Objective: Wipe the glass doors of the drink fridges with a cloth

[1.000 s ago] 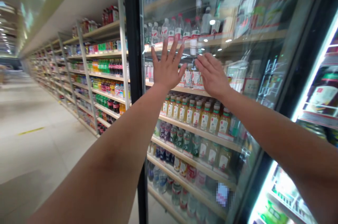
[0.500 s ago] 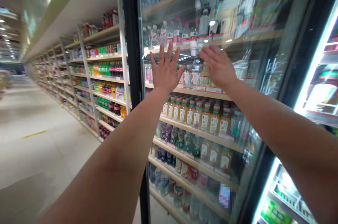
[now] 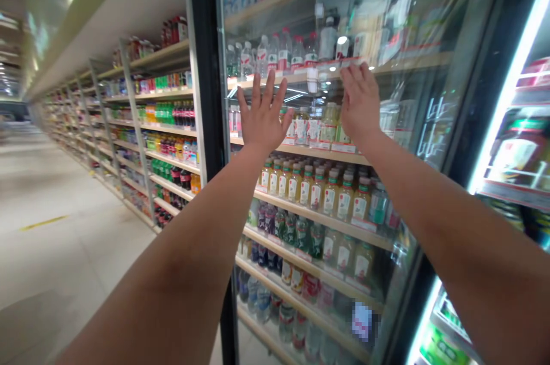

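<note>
A large glass door with a dark frame stands before me, and shelves of drinks show through it. My left hand is spread at the glass on the left, palm away from me and holding nothing. Farther right, my right hand is also up at the glass, empty, its fingers close together and pointing upward. Whether either palm touches the pane I cannot tell. Behind the hands are clear bottles with red caps. Below them stands a row of yellow drink bottles.
Long open shelves of drinks run away on the left beside a pale floor with a yellow strip. At the right edge, a bright light strip borders more chilled shelves. Lamps and shop fittings reflect in the glass.
My right hand has moved right, and its fingers have swung from pointing left to pointing up. The left hand stays spread. The whole view has shifted slightly.
</note>
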The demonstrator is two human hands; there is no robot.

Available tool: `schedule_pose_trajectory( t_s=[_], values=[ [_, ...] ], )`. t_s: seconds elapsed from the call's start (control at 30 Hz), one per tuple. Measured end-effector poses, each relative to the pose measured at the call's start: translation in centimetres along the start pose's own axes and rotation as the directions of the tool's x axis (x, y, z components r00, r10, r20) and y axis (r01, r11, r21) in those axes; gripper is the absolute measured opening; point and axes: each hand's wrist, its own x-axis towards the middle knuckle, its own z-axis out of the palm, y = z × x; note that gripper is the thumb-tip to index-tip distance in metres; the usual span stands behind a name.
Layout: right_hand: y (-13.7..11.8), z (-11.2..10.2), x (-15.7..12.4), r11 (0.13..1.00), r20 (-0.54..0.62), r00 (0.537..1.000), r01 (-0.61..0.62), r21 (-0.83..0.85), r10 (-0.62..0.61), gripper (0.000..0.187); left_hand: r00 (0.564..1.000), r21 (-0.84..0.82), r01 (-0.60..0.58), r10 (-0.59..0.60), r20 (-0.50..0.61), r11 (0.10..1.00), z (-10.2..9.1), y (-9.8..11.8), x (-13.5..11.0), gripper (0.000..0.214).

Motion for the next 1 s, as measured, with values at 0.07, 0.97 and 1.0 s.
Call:
schedule_pose_trajectory(
  t_s=[0.07,0.97,1.0],
  values=[
    [-1.2,-0.1,-1.2,0.996,0.077,0.993,0.087,-0.012,-0.086,0.054,1.0,0.022,0.005,-0.005,0.0,1.0,-0.2,0.3,0.0,0.062],
    [-2.1,-1.9,-7.8,0.982,0.204,0.965,0.179,-0.056,-0.164,0.065,0.989,0.157,0.073,-0.092,0.116,0.985,-1.6,2.3,0.2,0.066],
    [-1.9,-2.1,-7.8,0.981,0.205,0.964,0.187,-0.055,-0.173,0.065,0.989,0.157,0.072,-0.091,0.119,0.985,-1.7,2.3,0.2,0.066]
  ],
)
